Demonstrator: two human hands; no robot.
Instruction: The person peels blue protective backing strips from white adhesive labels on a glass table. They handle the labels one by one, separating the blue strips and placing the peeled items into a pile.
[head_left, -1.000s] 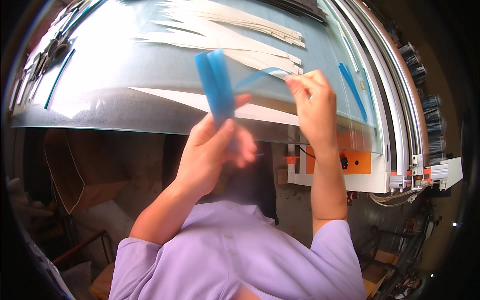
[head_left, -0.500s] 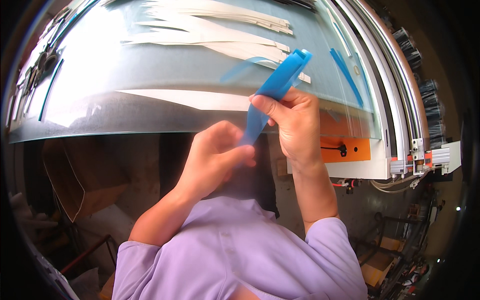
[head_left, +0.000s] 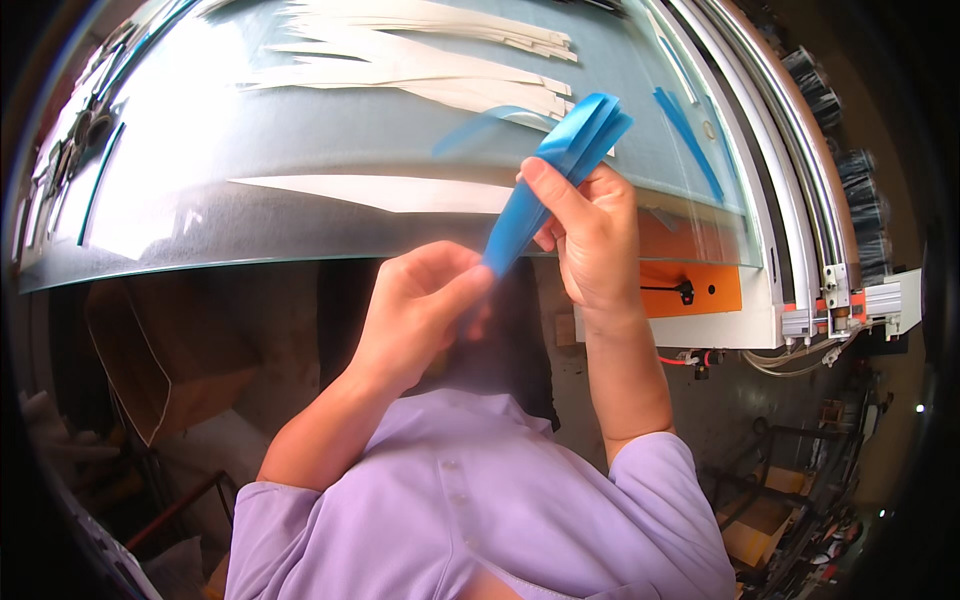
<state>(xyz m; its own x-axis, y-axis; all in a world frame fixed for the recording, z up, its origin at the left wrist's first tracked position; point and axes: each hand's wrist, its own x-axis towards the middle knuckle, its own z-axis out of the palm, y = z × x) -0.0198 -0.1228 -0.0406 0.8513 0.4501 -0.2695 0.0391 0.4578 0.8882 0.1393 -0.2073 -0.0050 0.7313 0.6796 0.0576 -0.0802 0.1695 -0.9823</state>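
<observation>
Several blue plastic strips (head_left: 516,222) are held together as a slanting bundle between my hands, above the front edge of the table. My right hand (head_left: 592,225) pinches the bundle near its middle, thumb on top. Past that thumb the upper ends fan apart into several layers. At the lower, tapered end, my left hand (head_left: 425,305) is closed on the bundle with thumb and fingers; its fingertips are partly hidden and blurred. One thin blue strip (head_left: 480,122) curves off to the left from the upper part, smeared by motion.
White strips (head_left: 430,68) lie in overlapping piles on the glass-topped table (head_left: 330,140). A long white strip (head_left: 370,190) rests near its front edge. Blue strips (head_left: 690,145) lie at right, beside a metal rail (head_left: 775,150). An orange panel (head_left: 700,290) sits below. A cardboard box (head_left: 165,360) stands lower left.
My right hand has shifted its grip, its thumb now farther up the bundle. The upper ends have spread into separate layers. My left hand stays at the lower end, moved slightly left.
</observation>
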